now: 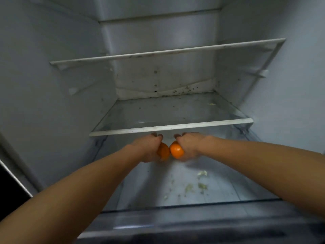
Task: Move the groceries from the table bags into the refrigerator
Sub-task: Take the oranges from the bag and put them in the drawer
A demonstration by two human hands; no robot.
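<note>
Each hand [149, 147] [190, 147] grips an orange [163, 152] [176, 150] (touching) below shelf edge [171, 128].

No text, label, brand, number or sign could be read anywhere in the view: the refrigerator [299, 103] walls and its shelves carried no legible markings.

Lower shelf edge [171, 128] just above; drawer [175, 182] open beneath
</note>
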